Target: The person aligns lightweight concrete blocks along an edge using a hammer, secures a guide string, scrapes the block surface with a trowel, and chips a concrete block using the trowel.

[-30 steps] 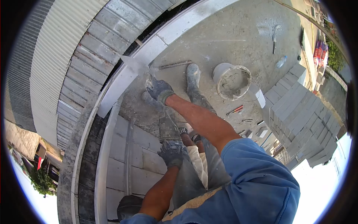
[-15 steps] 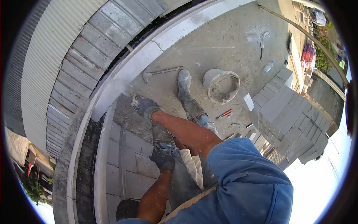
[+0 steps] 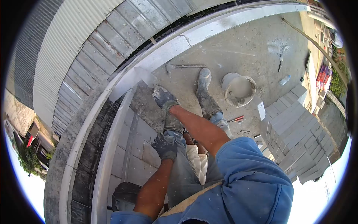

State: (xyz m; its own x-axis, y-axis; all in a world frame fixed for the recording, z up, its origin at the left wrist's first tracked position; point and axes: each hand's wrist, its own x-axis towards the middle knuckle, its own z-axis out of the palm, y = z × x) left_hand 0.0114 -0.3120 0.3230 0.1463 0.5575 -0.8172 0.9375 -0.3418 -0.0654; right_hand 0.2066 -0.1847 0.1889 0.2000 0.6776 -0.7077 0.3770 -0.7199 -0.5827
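Note:
My right hand (image 3: 164, 98), in a dirty grey glove, is closed round what looks like a trowel. The trowel's pale blade (image 3: 146, 77) is blurred and lies at the white-coated ledge (image 3: 167, 53), near its corner with the inner white edge. Most of the handle is hidden by my fingers. Lower down, my gloved left hand (image 3: 165, 148) rests on my left knee with its fingers apart and nothing in them. Right of my boot (image 3: 204, 79) stands a bucket (image 3: 228, 80) with grey material inside.
A long-handled tool (image 3: 188, 66) lies beyond my boots. Red-handled pliers (image 3: 236, 118) are below the bucket. Grey blocks (image 3: 291, 123) are stacked at the right, near a plastic bottle (image 3: 284, 80) and a curved tool (image 3: 282, 59). Corrugated sheeting (image 3: 71, 48) stands beyond the ledge.
The view has shifted. My right hand has shifted along the ledge with the trowel, and the blade shows again beside the corner. My left hand stays on the knee, its fingers more spread.

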